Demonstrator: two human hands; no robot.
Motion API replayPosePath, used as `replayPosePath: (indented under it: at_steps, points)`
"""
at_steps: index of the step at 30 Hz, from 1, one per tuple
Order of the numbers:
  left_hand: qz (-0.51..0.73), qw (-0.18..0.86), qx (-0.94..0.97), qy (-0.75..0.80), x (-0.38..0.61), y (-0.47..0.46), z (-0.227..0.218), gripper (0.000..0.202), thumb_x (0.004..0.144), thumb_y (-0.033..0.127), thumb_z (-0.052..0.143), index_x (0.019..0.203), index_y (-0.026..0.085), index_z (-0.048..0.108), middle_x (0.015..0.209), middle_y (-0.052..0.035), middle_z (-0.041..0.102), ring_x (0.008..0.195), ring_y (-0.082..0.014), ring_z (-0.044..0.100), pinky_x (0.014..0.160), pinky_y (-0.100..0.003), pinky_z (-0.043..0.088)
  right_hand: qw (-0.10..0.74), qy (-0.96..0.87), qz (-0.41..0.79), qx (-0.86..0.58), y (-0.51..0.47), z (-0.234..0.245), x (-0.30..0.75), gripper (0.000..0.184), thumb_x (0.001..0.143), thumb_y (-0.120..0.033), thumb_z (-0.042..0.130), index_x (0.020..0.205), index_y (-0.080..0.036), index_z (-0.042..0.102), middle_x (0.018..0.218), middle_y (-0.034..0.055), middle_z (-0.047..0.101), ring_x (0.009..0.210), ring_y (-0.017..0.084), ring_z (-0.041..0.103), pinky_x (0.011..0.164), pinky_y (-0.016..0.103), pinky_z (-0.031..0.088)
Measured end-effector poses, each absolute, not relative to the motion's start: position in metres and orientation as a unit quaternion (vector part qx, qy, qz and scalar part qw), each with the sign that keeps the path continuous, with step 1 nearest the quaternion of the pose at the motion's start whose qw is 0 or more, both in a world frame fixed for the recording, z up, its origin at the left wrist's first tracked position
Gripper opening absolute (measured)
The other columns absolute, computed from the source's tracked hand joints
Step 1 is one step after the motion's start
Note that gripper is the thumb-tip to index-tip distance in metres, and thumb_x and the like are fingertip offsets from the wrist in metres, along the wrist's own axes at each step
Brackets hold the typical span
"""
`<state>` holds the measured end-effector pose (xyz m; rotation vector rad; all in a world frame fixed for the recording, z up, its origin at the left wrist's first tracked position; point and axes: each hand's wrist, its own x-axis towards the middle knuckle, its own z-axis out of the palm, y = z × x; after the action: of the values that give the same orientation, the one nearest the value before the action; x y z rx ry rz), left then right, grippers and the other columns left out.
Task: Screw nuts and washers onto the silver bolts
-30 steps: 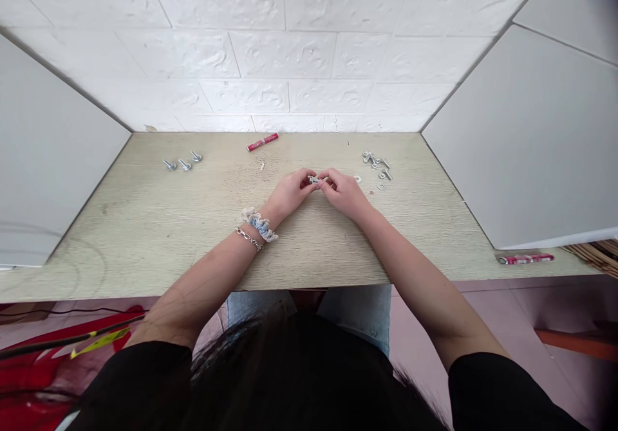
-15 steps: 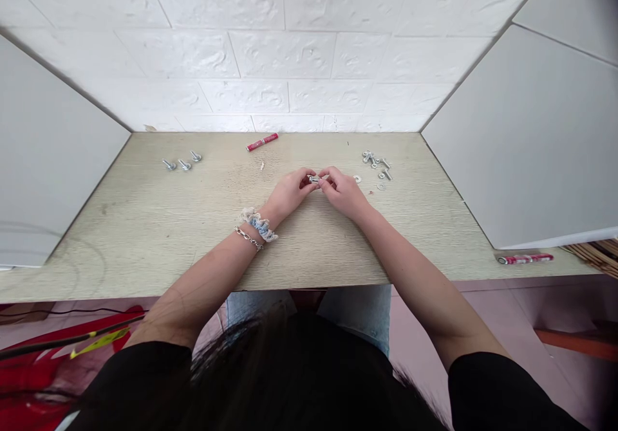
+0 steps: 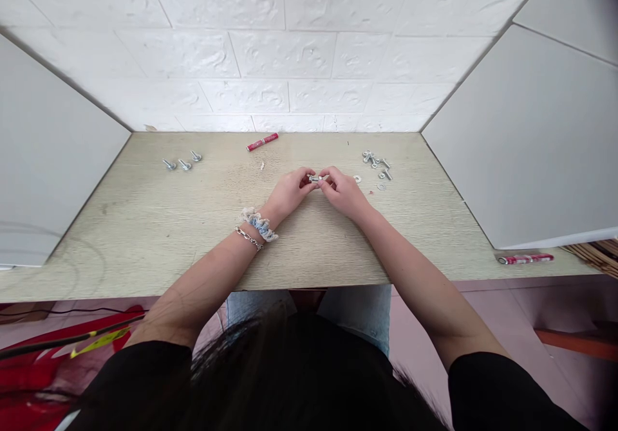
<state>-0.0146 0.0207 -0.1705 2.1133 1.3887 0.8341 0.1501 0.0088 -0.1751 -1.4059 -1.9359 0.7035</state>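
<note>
A short silvery bolt (image 3: 314, 179) lies level between my two hands, just above the middle of the table. My left hand (image 3: 293, 190) pinches its left end between thumb and fingers. On the other end close the thumb and forefinger of my right hand (image 3: 340, 192); whether a nut or washer sits there I cannot make out. To the right of my right hand lie a flat washer (image 3: 357, 179), another washer (image 3: 381, 187) and a small pile of nuts and bolts (image 3: 371, 158).
Three bolts with washers (image 3: 184, 165) stand at the table's left. A red tube (image 3: 262, 141) lies near the white brick wall (image 3: 309, 51), another red tube (image 3: 525, 259) at the right front edge. White panels (image 3: 541, 135) flank the table (image 3: 193, 225).
Both hands stay in nearly the same place, still holding the bolt. The fingers have shifted only very slightly; the other parts on the table have not moved.
</note>
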Motion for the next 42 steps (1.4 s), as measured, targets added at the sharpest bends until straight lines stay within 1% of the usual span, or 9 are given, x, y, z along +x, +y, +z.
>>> replayPosePath:
  at_steps: [12,19,27,42]
  points:
    - [0.308,0.249,0.766,0.506,-0.0148,0.0217,-0.1726,0.022,0.081,0.026,0.061,0.101,0.018,0.06,0.079,0.0005,0.063,0.071,-0.0118,0.056,0.071,-0.025,0.045,0.309,-0.741,0.272,-0.531,0.0078,-0.1728,0.1499,0.025,0.084,-0.035,0.044,0.099,-0.02,0.056,0.081,0.0027,0.065,0.065,0.015,0.053,0.064,0.028,0.039]
    - [0.307,0.241,0.77,0.505,-0.015,0.0206,-0.1719,0.023,0.081,0.028,0.061,0.102,0.018,0.06,0.077,0.0005,0.063,0.07,-0.0122,0.056,0.071,-0.025,0.044,0.305,-0.741,0.269,-0.534,0.0072,-0.1719,0.1494,0.024,0.085,-0.034,0.043,0.098,-0.02,0.056,0.08,0.0025,0.064,0.065,0.015,0.053,0.064,0.027,0.038]
    - [0.302,0.237,0.772,0.507,-0.0159,0.0202,-0.1705,0.025,0.082,0.029,0.061,0.104,0.019,0.062,0.08,-0.0005,0.064,0.072,-0.0123,0.057,0.073,-0.025,0.045,0.302,-0.741,0.269,-0.536,0.007,-0.1714,0.1493,0.024,0.085,-0.035,0.043,0.097,-0.02,0.057,0.081,0.0025,0.064,0.065,0.015,0.052,0.065,0.028,0.037]
    - [0.299,0.227,0.781,0.499,-0.016,0.0209,-0.1725,0.023,0.081,0.026,0.06,0.103,0.018,0.061,0.078,0.0005,0.063,0.073,-0.0115,0.057,0.074,-0.024,0.046,0.3,-0.742,0.266,-0.537,0.007,-0.1706,0.1497,0.025,0.086,-0.035,0.043,0.095,-0.018,0.058,0.076,0.0019,0.062,0.065,0.014,0.049,0.063,0.026,0.035]
